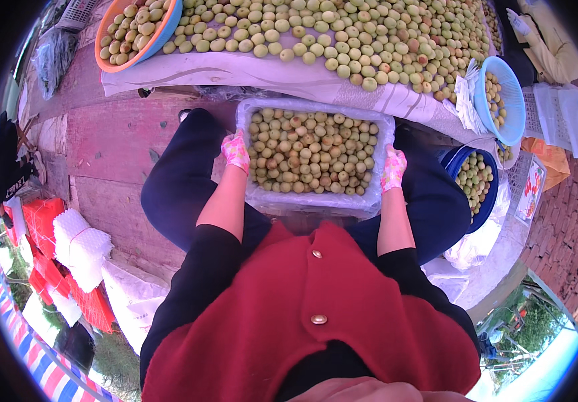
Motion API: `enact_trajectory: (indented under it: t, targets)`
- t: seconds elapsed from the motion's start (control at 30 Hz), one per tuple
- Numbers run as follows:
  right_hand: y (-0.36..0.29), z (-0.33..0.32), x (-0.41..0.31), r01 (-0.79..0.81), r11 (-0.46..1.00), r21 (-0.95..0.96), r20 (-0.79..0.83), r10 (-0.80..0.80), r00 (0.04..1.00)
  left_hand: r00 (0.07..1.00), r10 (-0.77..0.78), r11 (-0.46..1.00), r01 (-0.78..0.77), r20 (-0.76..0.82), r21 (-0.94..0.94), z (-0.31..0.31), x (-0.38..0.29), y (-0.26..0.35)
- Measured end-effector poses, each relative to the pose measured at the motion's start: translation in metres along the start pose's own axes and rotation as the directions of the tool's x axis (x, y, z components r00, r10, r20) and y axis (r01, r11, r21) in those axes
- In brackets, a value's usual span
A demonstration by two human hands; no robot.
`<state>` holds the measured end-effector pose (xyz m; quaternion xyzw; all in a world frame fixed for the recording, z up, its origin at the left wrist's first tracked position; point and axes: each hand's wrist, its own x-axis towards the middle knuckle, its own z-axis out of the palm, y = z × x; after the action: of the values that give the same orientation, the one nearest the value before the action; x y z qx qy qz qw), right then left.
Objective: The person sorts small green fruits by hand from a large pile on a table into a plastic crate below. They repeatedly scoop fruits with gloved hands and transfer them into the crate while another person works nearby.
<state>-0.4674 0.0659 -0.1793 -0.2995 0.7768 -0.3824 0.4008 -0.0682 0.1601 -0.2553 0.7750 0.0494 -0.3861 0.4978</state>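
Observation:
Between my knees sits a shallow crate [314, 202] lined with clear plastic film. Small round greenish-yellow fruit [314, 151], some with brown or reddish patches, fill it. My left hand [236, 152], in a pink patterned glove, grips the crate's left side near its rim. On the opposite side, my right hand [394, 168], gloved alike, holds the lined right edge. The fingers of both hands are partly hidden against the liner. Just beyond the crate hangs a pale cloth [208, 70] under a wide spread of similar fruit [359, 40].
An orange-and-blue basket [172, 35] of fruit stands at far left; a light-blue basket [516, 108] is at right. Beside my right knee is a blue bucket [487, 201] with fruit. Red crates [45, 221] and white foam netting [80, 246] lie left. Another person's sleeve [552, 45] shows top right.

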Motion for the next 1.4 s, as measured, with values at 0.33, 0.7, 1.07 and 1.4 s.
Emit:
enact_trajectory:
  t: [0.33,0.7,1.07,1.4]
  targets:
    - [0.035,0.014,0.029,-0.069,0.998,0.003,-0.006,0.069,0.998,1.000,0.010,1.000,-0.010,-0.029,0.000,0.011,0.000,0.009]
    - [0.040,0.019,0.020,0.010,0.990,-0.141,-0.034,-0.015,0.999,0.998,0.067,0.997,-0.068,0.021,0.037,0.018,-0.009,0.022]
    - [0.031,0.018,0.018,0.005,0.988,-0.154,-0.109,-0.022,0.994,0.986,0.165,0.979,-0.163,-0.005,0.127,0.027,-0.030,0.031]
    - [0.026,0.025,0.009,0.065,0.982,-0.174,-0.048,-0.075,0.996,0.986,0.168,0.980,-0.165,-0.021,0.115,0.027,-0.008,0.024]
